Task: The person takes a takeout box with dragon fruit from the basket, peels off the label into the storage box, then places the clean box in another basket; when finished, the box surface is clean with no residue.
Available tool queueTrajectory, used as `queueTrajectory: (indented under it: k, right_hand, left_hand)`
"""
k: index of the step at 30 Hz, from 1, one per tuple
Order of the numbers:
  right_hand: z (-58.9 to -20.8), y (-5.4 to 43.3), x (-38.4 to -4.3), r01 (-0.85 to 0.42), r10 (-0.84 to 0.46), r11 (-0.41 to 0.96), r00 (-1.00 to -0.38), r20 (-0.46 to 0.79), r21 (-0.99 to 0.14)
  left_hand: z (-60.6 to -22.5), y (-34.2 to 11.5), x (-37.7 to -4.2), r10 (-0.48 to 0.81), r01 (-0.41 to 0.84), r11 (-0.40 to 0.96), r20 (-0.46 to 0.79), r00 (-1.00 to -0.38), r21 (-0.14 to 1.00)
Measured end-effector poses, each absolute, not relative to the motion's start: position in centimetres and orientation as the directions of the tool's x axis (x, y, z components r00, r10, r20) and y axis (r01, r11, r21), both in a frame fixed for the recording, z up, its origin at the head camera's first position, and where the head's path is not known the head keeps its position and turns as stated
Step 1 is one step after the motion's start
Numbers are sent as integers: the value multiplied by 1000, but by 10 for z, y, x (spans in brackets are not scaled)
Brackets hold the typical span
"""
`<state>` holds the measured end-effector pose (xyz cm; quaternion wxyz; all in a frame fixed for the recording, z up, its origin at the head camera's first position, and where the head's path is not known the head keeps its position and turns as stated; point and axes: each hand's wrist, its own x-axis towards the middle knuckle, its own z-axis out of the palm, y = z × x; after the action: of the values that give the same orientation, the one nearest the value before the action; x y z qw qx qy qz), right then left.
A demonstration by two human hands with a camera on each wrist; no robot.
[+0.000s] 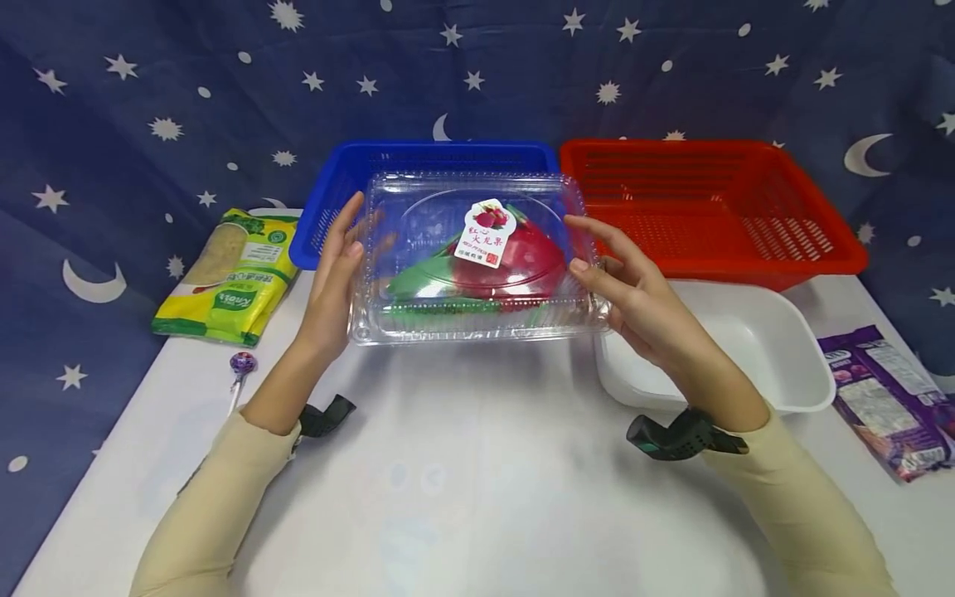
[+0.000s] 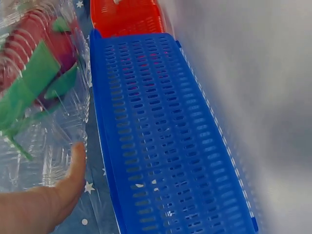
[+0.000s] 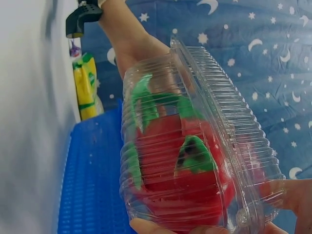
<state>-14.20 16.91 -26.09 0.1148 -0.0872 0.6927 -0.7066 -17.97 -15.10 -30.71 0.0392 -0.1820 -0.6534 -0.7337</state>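
Note:
A clear plastic clamshell box (image 1: 380,323) is held up above the table, with its lid closed. Inside lies a red dragon fruit (image 1: 533,269) with green leaf tips, and a white label (image 1: 485,236) is stuck on the lid. My left hand (image 1: 328,290) grips the box's left end, thumb toward me and other fingers seen through the plastic. At the opposite end, my right hand (image 1: 645,303) holds the corner between thumb and fingers. The right wrist view shows the dragon fruit (image 3: 180,195) through the ribbed side wall; part of the right hand is cut off there.
Behind the box stand a blue basket (image 1: 317,215) and a red basket (image 1: 791,261). A white bin (image 1: 776,356) is at the right, beside a purple packet (image 1: 888,398). At the left lie a yellow-green Knorr bag (image 1: 231,278) and a lollipop (image 1: 242,365).

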Motion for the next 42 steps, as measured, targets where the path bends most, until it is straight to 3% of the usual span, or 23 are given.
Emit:
queueTrajectory:
  k: [4,11,18,24,33,42]
  right_hand:
    - [-265,170,-134,42,-282,43,-958,-52,-998]
    - [-271,171,-118,-21,-276,158,-961,-23,-987]
    - [-284,171,-96,-165,-236,276,-967,100,-947]
    - [-299,170,-80,-224,-216,252,-961,171,-941]
    - [-320,164,-70,-166,-265,198,-958,110,-966]
    - [-330,167,-73,-69,-307,259,-952,-14,-964]
  left_hand:
    - [-311,-159,-177,235,265,-177,302,-924,948]
    - [-316,-181,-171,408,227,-268,324,-854,936]
    - [-316,-187,-159,439,208,-195,275,-855,958]
    - [-317,-187,-149,460,234,-99,253,-851,967]
    - [-330,-202,-149,501,183,-88,202,-842,979]
    - [-348,-201,-155,552,100,-1,84,-830,995]
